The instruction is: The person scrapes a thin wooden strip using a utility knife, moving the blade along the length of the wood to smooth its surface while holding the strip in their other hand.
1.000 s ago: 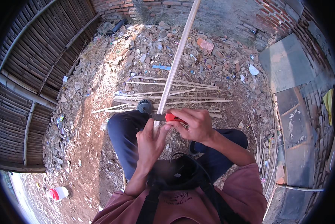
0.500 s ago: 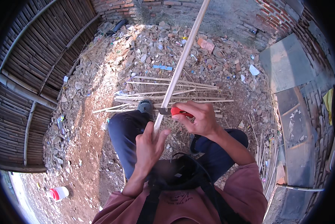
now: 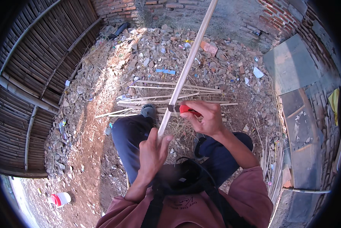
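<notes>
My left hand [image 3: 152,154] is closed round the near end of a long, pale bamboo strip [image 3: 188,62]. The strip slants up and away to the right, past the top of the view. In my right hand [image 3: 206,116] is a utility knife with a red handle [image 3: 189,110], gripped between thumb and fingers. Its dark blade [image 3: 172,108] lies across the strip, a little beyond my left hand. Several thin, split bamboo strips [image 3: 178,86] lie crosswise on the ground beyond my feet.
Rubble and litter [image 3: 155,53] cover the ground up to a brick wall [image 3: 201,17]. A bamboo-slat wall [image 3: 29,45] stands at left, with boards [image 3: 292,64] leaning at right. A white container with a red band [image 3: 60,198] rests at lower left. More thin sticks [image 3: 267,155] lie right of my knee.
The knife has moved slightly away from my left hand, up along the strip and to the right. My left hand keeps its hold, with barely any shift.
</notes>
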`<state>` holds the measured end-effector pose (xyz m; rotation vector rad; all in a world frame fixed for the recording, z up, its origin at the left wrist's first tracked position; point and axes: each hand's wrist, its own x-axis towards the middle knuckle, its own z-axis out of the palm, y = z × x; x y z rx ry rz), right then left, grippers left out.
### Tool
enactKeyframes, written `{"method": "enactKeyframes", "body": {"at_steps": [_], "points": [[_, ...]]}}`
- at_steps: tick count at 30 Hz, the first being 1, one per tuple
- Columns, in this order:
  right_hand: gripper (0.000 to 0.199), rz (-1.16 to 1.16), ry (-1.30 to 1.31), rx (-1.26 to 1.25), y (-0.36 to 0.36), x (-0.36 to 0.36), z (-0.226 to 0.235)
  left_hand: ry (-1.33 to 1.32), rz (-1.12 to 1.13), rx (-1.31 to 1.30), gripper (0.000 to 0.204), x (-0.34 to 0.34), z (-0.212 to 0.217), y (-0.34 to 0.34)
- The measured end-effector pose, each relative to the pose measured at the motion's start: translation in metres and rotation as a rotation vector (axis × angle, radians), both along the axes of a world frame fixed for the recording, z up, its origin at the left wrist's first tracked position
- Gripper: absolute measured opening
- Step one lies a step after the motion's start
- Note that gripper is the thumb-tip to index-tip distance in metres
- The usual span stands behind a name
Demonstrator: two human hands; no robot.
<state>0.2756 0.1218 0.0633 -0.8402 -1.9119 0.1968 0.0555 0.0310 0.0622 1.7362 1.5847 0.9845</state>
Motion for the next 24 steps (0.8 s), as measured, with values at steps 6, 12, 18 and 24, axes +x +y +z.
{"method": "enactKeyframes", "body": {"at_steps": [6, 12, 18, 24], "points": [[0.026, -0.177, 0.041, -0.028, 0.021, 0.032, 0.014, -0.001, -0.026, -0.05, 0.044, -0.005, -0.014, -0.016], [0.029, -0.288, 0.134, -0.118, 0.047, 0.062, 0.014, 0.027, -0.051, -0.08, 0.042, -0.015, -0.025, -0.034], [0.041, -0.43, 0.377, -0.29, 0.084, 0.126, 0.019, 0.04, -0.113, -0.128, 0.044, -0.031, -0.033, -0.057], [0.053, -0.042, 0.872, -0.679, 0.068, 0.111, 0.01, 0.025, -0.136, -0.143, 0.042, -0.031, -0.035, -0.049]]}}
